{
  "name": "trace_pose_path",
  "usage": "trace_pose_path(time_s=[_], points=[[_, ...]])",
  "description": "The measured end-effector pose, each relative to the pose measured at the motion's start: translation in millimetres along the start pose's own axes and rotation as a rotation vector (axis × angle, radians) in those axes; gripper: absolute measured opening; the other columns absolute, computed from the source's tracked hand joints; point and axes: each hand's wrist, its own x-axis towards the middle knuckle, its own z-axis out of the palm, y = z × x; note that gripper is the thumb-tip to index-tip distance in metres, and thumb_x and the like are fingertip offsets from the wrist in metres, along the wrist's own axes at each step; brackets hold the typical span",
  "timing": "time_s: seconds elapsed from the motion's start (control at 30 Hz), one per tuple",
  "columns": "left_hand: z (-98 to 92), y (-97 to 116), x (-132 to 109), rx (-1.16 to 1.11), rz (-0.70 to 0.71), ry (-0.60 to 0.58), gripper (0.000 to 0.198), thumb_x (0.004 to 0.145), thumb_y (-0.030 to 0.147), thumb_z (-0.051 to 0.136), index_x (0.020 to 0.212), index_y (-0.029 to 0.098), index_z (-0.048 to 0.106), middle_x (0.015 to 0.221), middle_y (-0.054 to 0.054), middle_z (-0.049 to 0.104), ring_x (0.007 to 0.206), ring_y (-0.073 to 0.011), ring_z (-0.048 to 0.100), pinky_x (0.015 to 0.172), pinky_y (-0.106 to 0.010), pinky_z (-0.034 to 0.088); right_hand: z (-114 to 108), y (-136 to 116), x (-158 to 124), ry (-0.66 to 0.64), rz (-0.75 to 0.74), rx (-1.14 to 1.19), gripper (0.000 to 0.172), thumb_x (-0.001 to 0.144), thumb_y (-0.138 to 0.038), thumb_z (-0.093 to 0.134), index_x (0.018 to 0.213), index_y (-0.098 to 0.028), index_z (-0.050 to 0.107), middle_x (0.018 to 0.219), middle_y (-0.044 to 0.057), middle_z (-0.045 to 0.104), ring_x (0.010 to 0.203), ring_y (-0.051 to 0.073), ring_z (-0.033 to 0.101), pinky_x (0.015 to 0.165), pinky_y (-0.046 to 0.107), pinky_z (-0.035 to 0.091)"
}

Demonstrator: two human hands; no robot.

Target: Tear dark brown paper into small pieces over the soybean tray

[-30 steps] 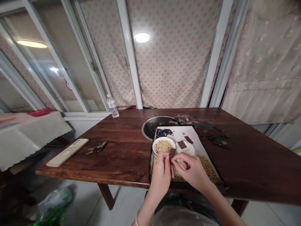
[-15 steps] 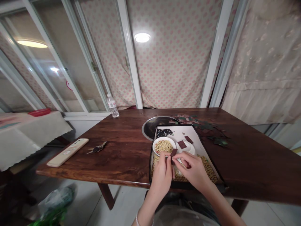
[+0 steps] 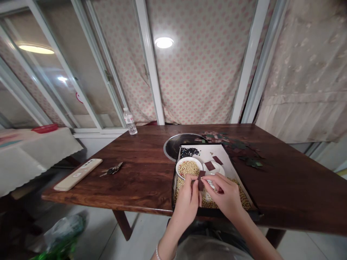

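My left hand point(image 3: 187, 202) pinches a small dark brown rectangular piece point(image 3: 201, 177) between thumb and fingertips, over the near part of a black-edged tray point(image 3: 229, 169). At the piece's right side, my right hand point(image 3: 227, 193) has thumb and forefinger pressed together; whatever is between them is too small to make out. Just beyond my left fingers stands a white bowl point(image 3: 177, 169) of pale yellow beads point(image 3: 189, 168). A white dish point(image 3: 220, 171) beside it carries another brown piece point(image 3: 209, 165), with a third brown piece point(image 3: 217, 160) behind. Golden beads point(image 3: 244, 198) lie loose beneath my hands.
Black beads point(image 3: 189, 152) fill the tray's far left corner. Dark green and brown scraps point(image 3: 240, 145) spread over the wooden table point(image 3: 141, 187) at the right. Leftward are keys point(image 3: 112, 169), a phone point(image 3: 78, 174) and a water bottle point(image 3: 130, 122). A round dark inset point(image 3: 172, 146) lies behind the tray.
The brown piece in my left hand has turned more upright and shows more of its face. My right fingertips have shifted slightly along its right side.
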Motion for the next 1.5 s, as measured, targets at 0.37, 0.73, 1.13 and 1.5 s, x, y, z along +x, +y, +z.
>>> trace_pose_path(time_s=[0.37, 0.73, 1.13, 1.5], points=[[-0.9, 1.2, -2.7, 0.006, 0.004, -0.035, 0.019, 0.095, 0.035, 0.029, 0.092, 0.021, 0.042, 0.048, 0.009, 0.04, 0.042, -0.0087, 0.041, 0.047, -0.019, 0.032, -1.4, -0.2, 1.1, 0.022, 0.015, -0.018, 0.009, 0.084, -0.018, 0.056, 0.083, -0.016, 0.064, 0.054, -0.005, 0.044, 0.044, 0.007, 0.038, 0.047, 0.02, 0.035], [-0.9, -3.7, 1.9, 0.016, 0.019, 0.17, 0.02, 0.093, 0.035, 0.033, 0.087, 0.02, 0.046, 0.046, 0.009, 0.039, 0.041, -0.0086, 0.037, 0.047, -0.019, 0.031, -0.5, -0.1, -0.6, -0.278, 0.059, 0.067, 0.01, 0.084, -0.019, 0.053, 0.082, -0.019, 0.063, 0.054, -0.005, 0.04, 0.048, 0.008, 0.039, 0.05, 0.021, 0.031], [-0.7, -2.2, 0.7, -0.015, 0.02, 0.135, 0.019, 0.093, 0.034, 0.033, 0.088, 0.02, 0.045, 0.045, 0.009, 0.037, 0.039, -0.0083, 0.035, 0.045, -0.019, 0.029, -0.6, 0.2, 0.7, -0.234, 0.045, 0.079, 0.01, 0.085, -0.02, 0.053, 0.082, -0.018, 0.063, 0.054, -0.006, 0.038, 0.047, 0.008, 0.038, 0.05, 0.021, 0.031], [-2.2, 2.3, -1.9, 0.002, 0.001, 0.01, 0.021, 0.093, 0.035, 0.033, 0.092, 0.02, 0.047, 0.046, 0.008, 0.039, 0.039, -0.0091, 0.036, 0.044, -0.02, 0.029, -2.0, 0.5, 1.7, 0.0, 0.109, 0.03, 0.011, 0.084, -0.021, 0.053, 0.083, -0.017, 0.063, 0.052, -0.006, 0.037, 0.044, 0.007, 0.035, 0.045, 0.019, 0.032]])
